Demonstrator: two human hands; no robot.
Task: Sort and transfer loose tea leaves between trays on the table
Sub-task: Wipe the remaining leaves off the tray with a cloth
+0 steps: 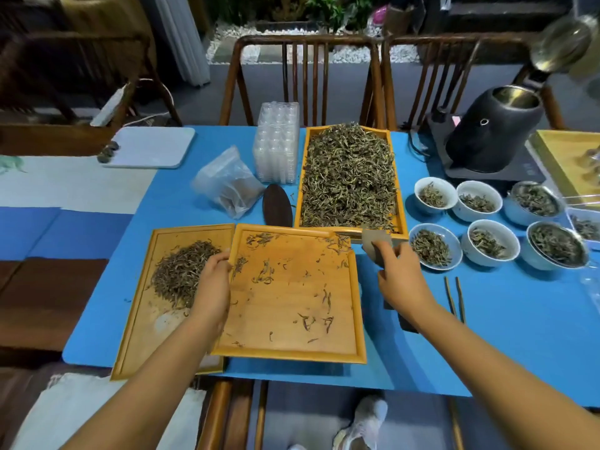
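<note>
Blue surface [487, 336], spread with trays and bowls. Middle tray [292, 319] taken as landmark: nearly bare, scattered leaves only, left edge lifted over the neighbouring left tray [143, 319]. On that left tray, a dark heap of sorted tea [181, 274]. Beyond the middle tray's far right corner, a long tray [399, 177] heaped full with loose tea leaves [350, 180]. Right of the middle tray, six white bowls [493, 241] of leaves in two rows, a pair of thin dark sticks [454, 297] nearer. Left hand [212, 287], grip curled round the middle tray's left edge. Right hand [401, 277], just off the tray's right rim, grip pinching a small grey-brown card [378, 245].
</note>
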